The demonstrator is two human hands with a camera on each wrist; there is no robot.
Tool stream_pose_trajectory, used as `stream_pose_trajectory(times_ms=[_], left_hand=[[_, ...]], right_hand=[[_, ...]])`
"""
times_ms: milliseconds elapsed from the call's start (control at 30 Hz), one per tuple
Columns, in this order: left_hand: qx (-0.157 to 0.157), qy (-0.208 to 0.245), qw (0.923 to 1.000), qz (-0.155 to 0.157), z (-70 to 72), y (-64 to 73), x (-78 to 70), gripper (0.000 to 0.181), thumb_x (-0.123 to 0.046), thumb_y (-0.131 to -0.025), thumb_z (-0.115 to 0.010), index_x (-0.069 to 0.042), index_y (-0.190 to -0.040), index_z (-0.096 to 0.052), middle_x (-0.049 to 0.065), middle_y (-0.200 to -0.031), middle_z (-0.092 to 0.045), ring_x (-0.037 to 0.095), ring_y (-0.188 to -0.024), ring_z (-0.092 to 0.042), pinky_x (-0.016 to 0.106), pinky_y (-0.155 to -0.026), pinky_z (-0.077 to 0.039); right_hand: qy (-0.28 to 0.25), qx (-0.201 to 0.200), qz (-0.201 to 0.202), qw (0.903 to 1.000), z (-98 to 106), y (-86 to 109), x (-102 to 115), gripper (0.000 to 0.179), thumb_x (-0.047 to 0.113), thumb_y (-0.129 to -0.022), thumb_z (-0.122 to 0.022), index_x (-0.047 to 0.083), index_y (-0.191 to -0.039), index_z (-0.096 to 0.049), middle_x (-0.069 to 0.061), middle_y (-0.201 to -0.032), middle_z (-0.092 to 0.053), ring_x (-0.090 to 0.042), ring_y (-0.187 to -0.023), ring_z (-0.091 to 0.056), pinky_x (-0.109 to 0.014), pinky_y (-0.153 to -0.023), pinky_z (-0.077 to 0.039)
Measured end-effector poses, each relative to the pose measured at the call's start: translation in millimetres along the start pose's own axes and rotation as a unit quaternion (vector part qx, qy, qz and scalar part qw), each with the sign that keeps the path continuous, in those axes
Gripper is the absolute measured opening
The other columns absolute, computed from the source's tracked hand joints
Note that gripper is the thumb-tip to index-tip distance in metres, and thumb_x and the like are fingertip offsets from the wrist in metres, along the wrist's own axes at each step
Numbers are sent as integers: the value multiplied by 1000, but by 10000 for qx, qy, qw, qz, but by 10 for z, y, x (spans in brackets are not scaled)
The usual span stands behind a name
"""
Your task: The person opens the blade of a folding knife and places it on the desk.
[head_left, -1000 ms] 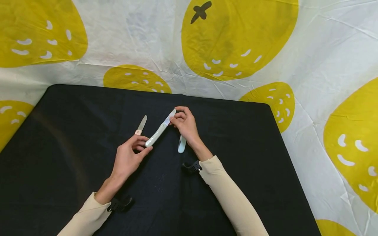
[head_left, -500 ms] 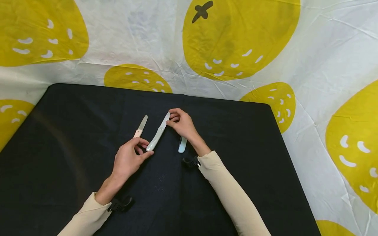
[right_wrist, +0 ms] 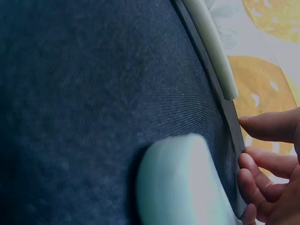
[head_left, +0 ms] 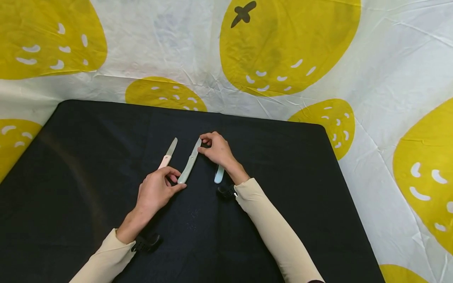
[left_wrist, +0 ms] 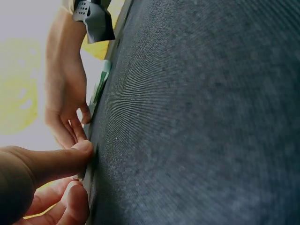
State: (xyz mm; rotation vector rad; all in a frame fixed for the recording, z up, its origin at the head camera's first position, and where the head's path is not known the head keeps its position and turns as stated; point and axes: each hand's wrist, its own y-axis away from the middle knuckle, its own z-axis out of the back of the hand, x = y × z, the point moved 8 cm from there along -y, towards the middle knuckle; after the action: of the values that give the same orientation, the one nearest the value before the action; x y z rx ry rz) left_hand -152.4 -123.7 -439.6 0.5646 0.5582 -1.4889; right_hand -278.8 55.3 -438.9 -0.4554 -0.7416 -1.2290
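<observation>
In the head view, the pale green knife (head_left: 188, 169) slants between the hands, its blade tip toward one o'clock and its handle end toward seven. The left hand (head_left: 155, 192) pinches that handle end; the right hand (head_left: 218, 151) pinches the blade near its tip. Whether the blade touches the black cloth (head_left: 283, 177) is hard to tell. A pink-handled knife (head_left: 165, 161) lies at the green one's ten o'clock, a pale blue handle (head_left: 219, 175) at its four.

The knife handles (head_left: 188, 169) look smooth (the cloth (head_left: 283, 177), matt).
</observation>
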Motion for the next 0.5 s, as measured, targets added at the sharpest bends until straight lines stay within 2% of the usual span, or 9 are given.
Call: stream_pose_trajectory(times_ms=[200, 500], left_hand=[[93, -86, 9999, -5, -24, -13, -5, 34, -27, -78, -93, -14, -103, -75, -1, -84, -71, 8, -62, -59, 30, -57, -44], [206, -200, 9996, 60, -29, -34, 1, 36, -28, -79, -93, -15, -106, -75, -2, -86, -72, 9, -63, -59, 31, -57, -43]], right_hand=[[458, 35, -22, 9989, -4, -8, 3, 41, 26, -95, -76, 14, -133, -70, -6, -118, -66, -25, -106, -59, -48, -102, -37], [473, 20, -53, 9989, -4, -1, 13, 41, 26, -96, -76, 14, -134, -70, -6, -117, -65, -25, -105, -59, -47, -101, -37]])
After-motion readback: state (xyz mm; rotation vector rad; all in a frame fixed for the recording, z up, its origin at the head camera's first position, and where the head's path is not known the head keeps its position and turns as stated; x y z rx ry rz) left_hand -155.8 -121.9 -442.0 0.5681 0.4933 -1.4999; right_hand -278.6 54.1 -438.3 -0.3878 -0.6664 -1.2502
